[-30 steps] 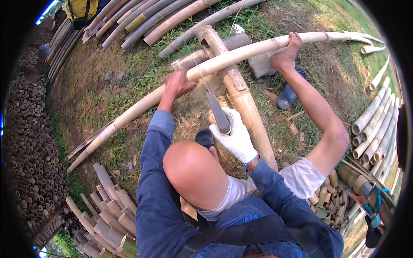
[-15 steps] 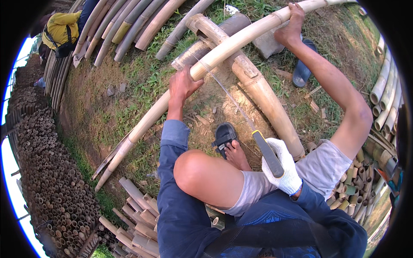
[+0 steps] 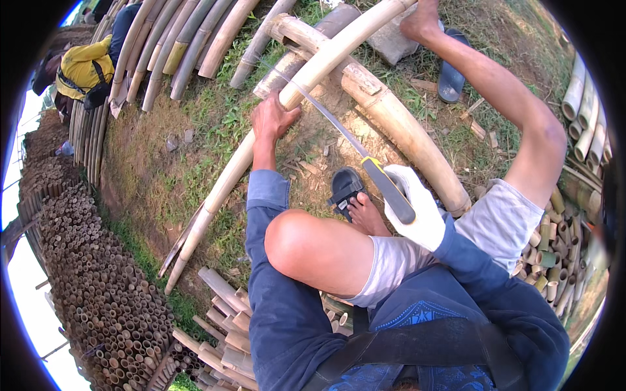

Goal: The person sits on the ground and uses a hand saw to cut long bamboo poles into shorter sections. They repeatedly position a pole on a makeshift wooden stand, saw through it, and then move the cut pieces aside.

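A long pale bamboo pole slants from the lower left to the top, resting across a bamboo support. My bare left hand is wrapped round the pole just below the saw's blade. In a white glove, my right hand grips the dark grey and yellow handle of a hand saw. The thin blade reaches up and left and lies across the pole, close to my left fingers. My raised foot is by the pole's upper part. A thick bamboo piece runs beneath the pole.
A stone block and a blue sandal lie beyond the support. My other foot wears a black sandal. Bamboo poles lie at the upper left, near a person in yellow. Cut bamboo pieces are stacked at left.
My right hand has pushed the saw up and left, so more of the blade passes beyond the pole. My left hand keeps its hold. The whole view has shifted slightly.
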Demonstrator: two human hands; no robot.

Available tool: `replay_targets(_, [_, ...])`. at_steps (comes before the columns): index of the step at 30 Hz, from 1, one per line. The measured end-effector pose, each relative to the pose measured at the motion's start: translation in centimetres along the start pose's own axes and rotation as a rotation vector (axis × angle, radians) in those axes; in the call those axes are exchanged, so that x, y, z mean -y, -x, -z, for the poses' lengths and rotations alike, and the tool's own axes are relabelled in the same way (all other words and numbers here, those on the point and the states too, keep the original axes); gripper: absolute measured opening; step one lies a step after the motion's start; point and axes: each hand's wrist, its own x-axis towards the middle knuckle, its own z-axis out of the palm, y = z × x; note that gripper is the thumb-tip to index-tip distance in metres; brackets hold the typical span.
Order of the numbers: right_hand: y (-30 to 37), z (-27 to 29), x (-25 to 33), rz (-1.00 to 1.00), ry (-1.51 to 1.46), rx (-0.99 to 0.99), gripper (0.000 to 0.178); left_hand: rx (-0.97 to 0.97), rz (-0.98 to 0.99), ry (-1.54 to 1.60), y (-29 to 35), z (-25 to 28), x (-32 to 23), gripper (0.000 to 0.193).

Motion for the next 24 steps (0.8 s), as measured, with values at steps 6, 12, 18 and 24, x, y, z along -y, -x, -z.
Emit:
replay_targets(6, [-6.7,-1.3,-0.9,0.042,0.113,0.016,0.065,0.014,0.038,-0.022,0.1,0.1,-1.7,0.079])
replay_targets(12, [-15.1,-4.6,-0.9,0.173,0.038,-0.078,0.056,0.005,-0.030,-0.027,-0.5,0.7,-2.5,0.071])
replay_targets(18, [6.5,3.2,0.4,-0.022,0.160,-0.011,0.065,-0.007,0.006,-0.025,-0.4,0.9,-0.9,0.069])
replay_targets(24, [3.0,1.3,5.0,0.047,0.086,0.265,0.071,-0.023,0.017,-0.018,-0.1,0.2,-2.3,0.071])
